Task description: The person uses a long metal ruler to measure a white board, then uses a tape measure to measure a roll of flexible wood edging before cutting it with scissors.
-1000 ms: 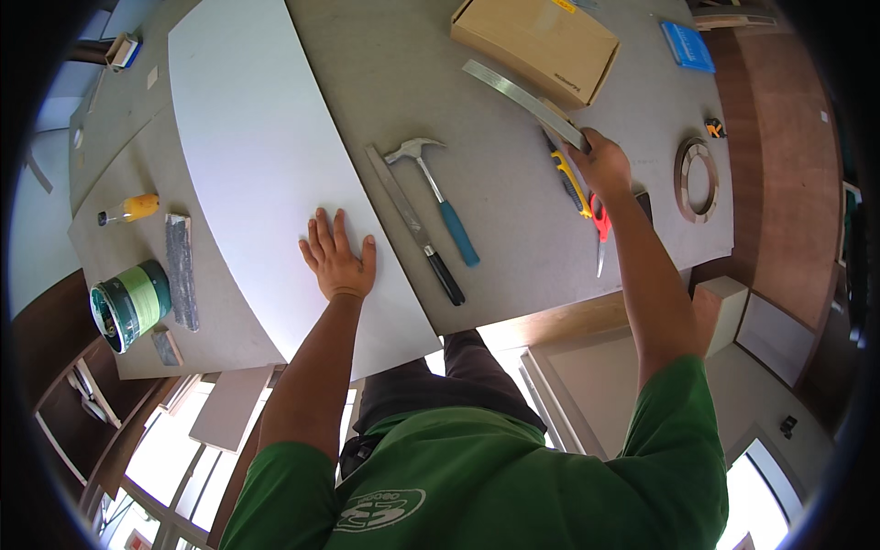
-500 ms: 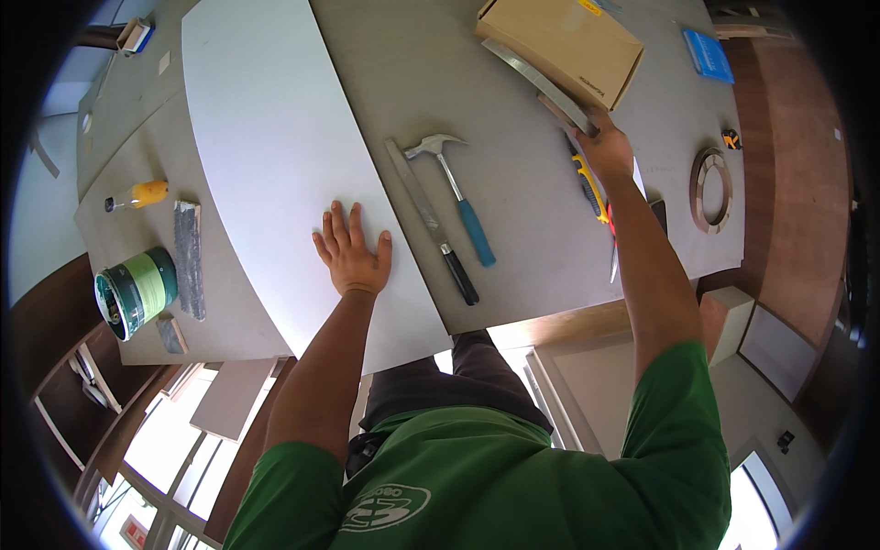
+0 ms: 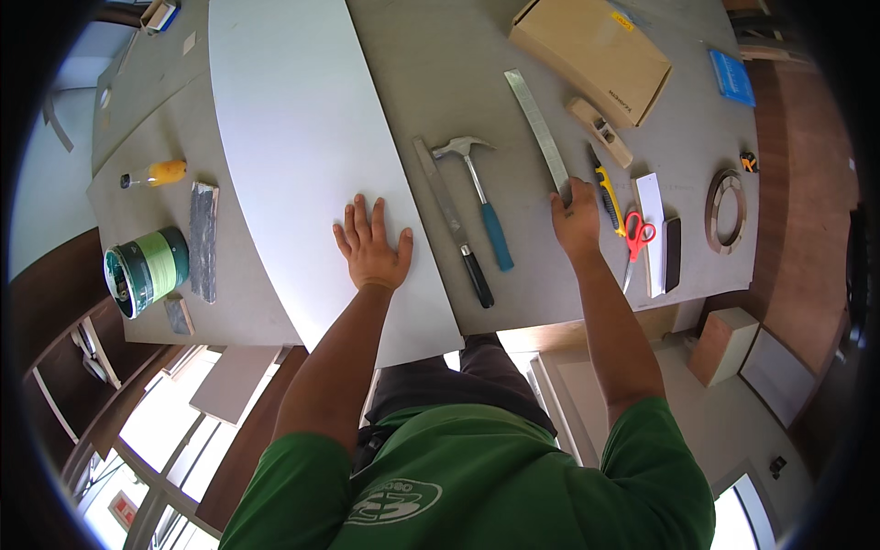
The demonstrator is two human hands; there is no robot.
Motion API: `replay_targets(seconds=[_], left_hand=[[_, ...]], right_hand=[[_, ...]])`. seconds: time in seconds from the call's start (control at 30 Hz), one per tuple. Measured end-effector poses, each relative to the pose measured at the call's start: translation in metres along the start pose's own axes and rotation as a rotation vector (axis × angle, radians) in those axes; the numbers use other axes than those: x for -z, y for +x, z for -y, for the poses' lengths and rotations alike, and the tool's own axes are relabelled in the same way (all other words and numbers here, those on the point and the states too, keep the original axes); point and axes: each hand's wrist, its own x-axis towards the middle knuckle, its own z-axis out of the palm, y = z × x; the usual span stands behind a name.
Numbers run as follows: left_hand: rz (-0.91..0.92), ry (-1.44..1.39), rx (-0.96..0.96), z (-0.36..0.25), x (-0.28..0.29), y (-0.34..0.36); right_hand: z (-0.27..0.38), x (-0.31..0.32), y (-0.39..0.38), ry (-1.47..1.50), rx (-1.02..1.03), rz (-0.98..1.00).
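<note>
My left hand (image 3: 372,247) lies flat, fingers spread, on the near end of a long white board (image 3: 302,137) that runs across the grey worktable (image 3: 440,64). My right hand (image 3: 575,220) grips the near end of a long steel ruler (image 3: 541,128) that rests on the table. Between my hands lie a blue-handled claw hammer (image 3: 481,202) and a black-handled flat file (image 3: 451,220).
Right of the ruler: a yellow utility knife (image 3: 607,197), red scissors (image 3: 636,240), a wooden block plane (image 3: 599,131), a white strip (image 3: 651,229), a dark phone-like slab (image 3: 673,254), a ring (image 3: 725,211). A cardboard box (image 3: 591,57) sits behind. At left, a green tin (image 3: 145,269) and a yellow-handled tool (image 3: 154,173).
My right hand has pulled back toward me and left with the ruler, whose near end now sits closer to the table's front edge. My left hand stays flat on the board.
</note>
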Motion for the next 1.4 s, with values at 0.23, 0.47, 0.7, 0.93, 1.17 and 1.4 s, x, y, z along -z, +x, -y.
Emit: replay_targets(seconds=[0.23,0.47,0.7,0.93,1.17,1.4], left_hand=[[-0.022,-0.024,-0.024,-0.001,0.002,0.000],[-0.046,-0.019,-0.026,0.001,0.000,-0.002],[-0.010,-0.024,0.005,0.001,0.001,0.000],[-0.011,-0.030,-0.001,0.000,0.001,0.000],[-0.010,-0.032,-0.005,0.002,-0.001,-0.001],[-0.006,-0.020,-0.003,0.005,-0.004,-0.001]], right_hand=[[-0.001,-0.003,-0.004,-0.219,0.071,-0.042],[0.033,-0.015,-0.033,0.027,0.264,0.093],[0.130,-0.043,-0.099,-0.072,0.641,0.397],[0.123,-0.061,-0.136,-0.220,0.633,0.444],[0.145,-0.077,-0.109,-0.233,0.605,0.384],[0.162,-0.098,-0.073,-0.254,0.597,0.278]])
